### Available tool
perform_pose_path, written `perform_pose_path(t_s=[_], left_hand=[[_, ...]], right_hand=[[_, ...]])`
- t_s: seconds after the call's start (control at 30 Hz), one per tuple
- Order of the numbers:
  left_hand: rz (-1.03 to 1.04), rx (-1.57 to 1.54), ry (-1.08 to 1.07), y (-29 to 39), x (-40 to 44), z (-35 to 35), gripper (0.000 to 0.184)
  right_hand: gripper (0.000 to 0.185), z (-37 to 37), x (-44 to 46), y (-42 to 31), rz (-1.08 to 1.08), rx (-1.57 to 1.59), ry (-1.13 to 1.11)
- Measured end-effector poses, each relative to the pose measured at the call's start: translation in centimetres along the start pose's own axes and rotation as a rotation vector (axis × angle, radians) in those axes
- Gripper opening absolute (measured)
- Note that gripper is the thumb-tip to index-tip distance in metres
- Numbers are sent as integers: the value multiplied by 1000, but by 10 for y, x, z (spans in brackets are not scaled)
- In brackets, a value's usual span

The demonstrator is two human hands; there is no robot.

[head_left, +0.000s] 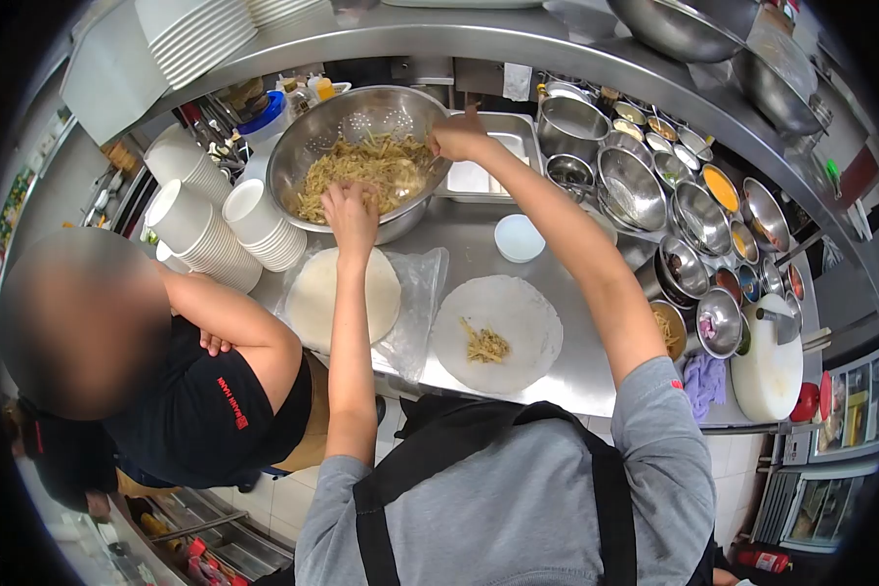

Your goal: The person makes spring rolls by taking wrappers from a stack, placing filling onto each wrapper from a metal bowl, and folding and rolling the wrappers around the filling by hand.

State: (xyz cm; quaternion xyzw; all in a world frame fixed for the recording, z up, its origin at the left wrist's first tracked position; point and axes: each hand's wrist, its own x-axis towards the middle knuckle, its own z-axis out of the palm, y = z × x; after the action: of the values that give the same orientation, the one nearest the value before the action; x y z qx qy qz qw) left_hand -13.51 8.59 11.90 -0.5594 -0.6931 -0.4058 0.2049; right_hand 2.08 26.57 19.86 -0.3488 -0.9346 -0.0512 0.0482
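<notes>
A large metal colander (pixel 298 127) sits inside a metal bowl (pixel 412 224) and holds shredded yellowish filling (pixel 386 166). Into the near left side of this filling reaches my left hand (pixel 352 208), its fingers curled on the shreds and their tips partly hidden. At the right rim of the colander, my right hand (pixel 459 137) is closed on the edge. Nearer to me lies a thin round wrapper (pixel 527 317) with a small heap of filling (pixel 484 344) on it. A stack of round wrappers (pixel 347 298) rests on a plastic sheet (pixel 422 298) to its left.
A small white bowl (pixel 520 239) stands behind the wrapper. Stacked white tubs (pixel 264 220) line the left, and several metal bowls (pixel 632 186) crowd the right. A metal shelf (pixel 400 49) spans overhead. Close on my left stands a person with folded arms (pixel 230 313).
</notes>
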Motion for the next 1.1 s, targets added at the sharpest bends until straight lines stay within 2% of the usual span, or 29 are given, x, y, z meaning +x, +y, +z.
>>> perform_pose_path(t_s=[0.07, 0.17, 0.3, 0.33, 0.43, 0.77, 0.8, 0.93, 1.0, 1.1], left_hand=[[2, -13, 20, -3, -5, 6, 24], [5, -33, 44, 2, -6, 7, 25], [7, -139, 97, 0, -5, 5, 28], [6, -203, 114, -3, -4, 2, 29], [-74, -322, 133, -11, -1, -4, 30], [-102, -326, 144, -21, -5, -7, 29], [-96, -315, 142, -19, -6, -7, 30], [-57, -239, 121, -12, -8, -7, 32], [-41, -220, 115, -12, -10, -7, 34], [-26, -217, 116, -12, -11, -8, 36]], right_hand=[[12, -1, 5, -10, -85, 41, -20], [13, 3, 8, -32, -73, -6, 45], [16, 37, 57, -9, -226, 192, -373], [14, 37, 53, -1, -154, 398, -432], [14, 25, 35, 14, 32, 684, -494], [15, 4, 14, 34, 2, 909, -253], [14, -2, 12, 33, -8, 869, -228], [16, 2, 9, -6, 174, 180, 112], [20, 15, 9, -25, 152, 20, 168], [20, 32, 12, -46, 86, 59, 129]])
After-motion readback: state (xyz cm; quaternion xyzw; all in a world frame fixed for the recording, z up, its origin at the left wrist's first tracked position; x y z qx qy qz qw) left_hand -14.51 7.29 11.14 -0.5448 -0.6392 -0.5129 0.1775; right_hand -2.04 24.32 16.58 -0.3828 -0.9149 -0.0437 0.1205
